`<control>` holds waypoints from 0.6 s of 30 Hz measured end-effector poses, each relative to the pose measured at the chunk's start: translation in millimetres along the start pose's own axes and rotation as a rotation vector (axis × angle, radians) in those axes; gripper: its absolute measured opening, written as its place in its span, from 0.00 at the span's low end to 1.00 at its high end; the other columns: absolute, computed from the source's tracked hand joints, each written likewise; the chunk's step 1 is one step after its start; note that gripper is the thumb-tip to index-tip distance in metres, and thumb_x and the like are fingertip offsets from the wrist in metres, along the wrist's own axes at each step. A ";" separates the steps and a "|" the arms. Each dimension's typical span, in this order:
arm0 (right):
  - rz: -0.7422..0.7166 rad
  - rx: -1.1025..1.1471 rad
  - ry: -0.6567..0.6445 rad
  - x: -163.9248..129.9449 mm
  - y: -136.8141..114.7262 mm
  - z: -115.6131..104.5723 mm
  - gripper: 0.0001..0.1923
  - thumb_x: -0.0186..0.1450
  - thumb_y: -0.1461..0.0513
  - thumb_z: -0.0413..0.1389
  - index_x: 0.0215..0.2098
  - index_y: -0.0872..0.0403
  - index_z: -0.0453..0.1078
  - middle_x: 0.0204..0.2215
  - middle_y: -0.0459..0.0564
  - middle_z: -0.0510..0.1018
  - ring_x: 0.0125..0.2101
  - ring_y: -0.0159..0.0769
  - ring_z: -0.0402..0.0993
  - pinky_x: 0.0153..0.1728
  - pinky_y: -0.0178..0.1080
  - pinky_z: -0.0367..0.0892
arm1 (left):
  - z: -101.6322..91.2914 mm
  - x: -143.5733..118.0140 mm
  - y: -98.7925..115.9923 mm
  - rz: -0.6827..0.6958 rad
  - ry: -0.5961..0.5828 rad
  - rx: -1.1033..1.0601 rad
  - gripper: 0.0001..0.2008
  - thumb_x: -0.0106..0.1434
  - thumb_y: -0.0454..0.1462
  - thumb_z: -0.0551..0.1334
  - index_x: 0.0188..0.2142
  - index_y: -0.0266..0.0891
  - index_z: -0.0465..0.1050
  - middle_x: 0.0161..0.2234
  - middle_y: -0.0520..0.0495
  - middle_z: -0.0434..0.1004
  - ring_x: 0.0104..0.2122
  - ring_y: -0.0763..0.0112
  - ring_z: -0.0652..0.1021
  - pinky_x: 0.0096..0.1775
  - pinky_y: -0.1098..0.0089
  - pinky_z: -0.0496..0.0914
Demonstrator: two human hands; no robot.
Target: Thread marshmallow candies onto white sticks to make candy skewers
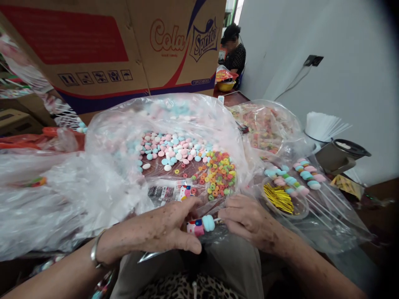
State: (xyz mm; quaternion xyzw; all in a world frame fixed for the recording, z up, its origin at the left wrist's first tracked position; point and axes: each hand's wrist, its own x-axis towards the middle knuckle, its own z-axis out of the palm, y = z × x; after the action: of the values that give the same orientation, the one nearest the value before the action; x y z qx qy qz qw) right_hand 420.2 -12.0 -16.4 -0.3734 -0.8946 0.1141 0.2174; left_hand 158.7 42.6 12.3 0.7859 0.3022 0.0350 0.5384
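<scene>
A candy skewer with pale blue soft candies (208,223) sits between my two hands, its upper part inside a printed clear candy bag (195,228). My left hand (162,226) curls around the bag, thumb below and fingers above. My right hand (251,218) pinches the skewer's white stick close to the blue candies. Beyond them, pink, white and blue candies (177,151) lie loose with colourful ring candies (218,172) inside a large open plastic bag (193,104). Flat printed bags (160,193) lie just past my left hand.
At right, a bowl holds gold twist ties (279,199) beside several finished candy skewers (307,172). Behind stand white paper sticks (326,126) and a dark jug (341,155). A large cardboard box (102,45) blocks the back; a person (235,54) sits beyond it.
</scene>
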 end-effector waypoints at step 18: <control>-0.116 -0.204 0.027 24.9 7.3 -21.2 0.11 0.74 0.61 0.51 0.41 0.54 0.75 0.34 0.50 0.77 0.36 0.38 0.68 0.40 0.40 0.61 | 41.4 19.3 -10.0 -0.170 0.039 -0.596 0.18 0.62 0.51 0.65 0.39 0.40 0.67 0.28 0.53 0.76 0.22 0.75 0.76 0.24 0.76 0.66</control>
State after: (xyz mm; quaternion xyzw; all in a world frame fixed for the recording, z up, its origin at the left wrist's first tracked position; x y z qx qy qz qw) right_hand 419.1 11.8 7.1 -0.3427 -0.9186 0.0049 0.1966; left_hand 185.8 20.8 -18.9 0.5644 0.3536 0.0923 0.7402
